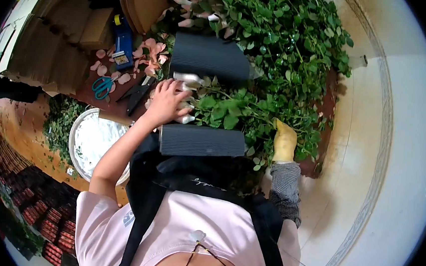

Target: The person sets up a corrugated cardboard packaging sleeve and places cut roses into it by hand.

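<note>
Narrowly — left fingers between ridged sheets

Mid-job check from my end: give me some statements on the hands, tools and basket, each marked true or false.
1. The left hand is between two dark ribbed pieces. True.
2. Both hands are bare. False: the right hand wears a yellow glove.
3. The teal scissors lie to the left of the leafy rose stems. True.
4. The tape dispenser has a red body. False: its body is blue.
5. The round basket is filled with green leaves. False: it holds white material.
</note>
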A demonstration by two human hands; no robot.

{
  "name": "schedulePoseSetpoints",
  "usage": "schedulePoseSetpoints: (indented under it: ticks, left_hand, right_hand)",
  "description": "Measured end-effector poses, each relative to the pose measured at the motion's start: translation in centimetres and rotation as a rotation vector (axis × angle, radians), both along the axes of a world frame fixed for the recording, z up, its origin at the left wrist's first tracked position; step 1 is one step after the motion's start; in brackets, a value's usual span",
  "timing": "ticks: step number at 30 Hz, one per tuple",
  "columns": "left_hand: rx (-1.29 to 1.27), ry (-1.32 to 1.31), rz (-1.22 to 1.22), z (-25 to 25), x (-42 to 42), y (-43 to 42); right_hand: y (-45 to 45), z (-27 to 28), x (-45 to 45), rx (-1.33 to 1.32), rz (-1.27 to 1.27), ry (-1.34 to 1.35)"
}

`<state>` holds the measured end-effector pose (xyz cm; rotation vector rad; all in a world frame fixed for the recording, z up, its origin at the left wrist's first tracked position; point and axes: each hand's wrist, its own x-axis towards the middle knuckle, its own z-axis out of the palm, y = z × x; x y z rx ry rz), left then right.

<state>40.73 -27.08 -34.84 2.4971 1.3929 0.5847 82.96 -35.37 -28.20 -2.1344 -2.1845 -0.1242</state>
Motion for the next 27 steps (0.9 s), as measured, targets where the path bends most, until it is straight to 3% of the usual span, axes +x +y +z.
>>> schedulePoseSetpoints:
  ticks: [2,6,8,10,14,16,18,20,22,24,26,27]
  left_hand:
    - [0.055,-0.023,-0.028,-0.3,-0.2,0.1]
    - [-0.023,-0.087,-0.015,0.0,-0.1,0.0]
    - [-0.076,-0.064,0.004,0.2,-0.1,-0.2]
    - [-0.063,-0.082,0.029,0.4,-0.2,-0.1]
    - [-0.051,-0.074,0.018,0.0,-0.1,-0.1]
    - [-0.074,-0.098,0.027,0.3,0.2,0.0]
    - [-0.073,-0.07,0.021,0.5,0.3,0.0]
    - [-0.099,-0.034,-0.008,0.9,0.3,0.1]
    - [-0.116,-0.006,-0.008,1.0,-0.1,0.4]
    - [-0.187,-0.209,-0.03,0.6,-0.8,0.1]
    - [-0.189,-0.337,-0.002,-1.1,-2.2,-0.7]
    - [-0.253,-0.367,0.04,0.5,-2.6,-1.2]
  right_hand:
    - [-0.1,-0.7,-0.9,-0.003,-0.051,-0.035]
    - [1.3,0.2,-3.3,0.241,-0.069,-0.142]
    - [1.8,-1.6,-2.4,0.148,-0.041,-0.117]
    - [1.7,-1.8,-2.1,-0.189,-0.1,-0.05]
    - [2.1,2.1,-5.1,-0.115,-0.091,-0.029]
    - [3.2,2.6,-6.8,0.098,-0.13,-0.091]
    - [3.7,-2.6,-6.1,-0.062,-0.2,-0.255]
    - [3.0,-10.2,-3.4,0.048,-0.069,-0.21]
    - [3.9,-6.1,-3.9,-0.165,-0.128,-0.09]
    - [4.2,-2.8,-3.0,-0.27,-0.142,-0.005]
    - [4.3,4.4,-5.5,-0.424,-0.171,-0.08]
    - [3.4,5.3,-5.8,-0.255,-0.045,-0.033]
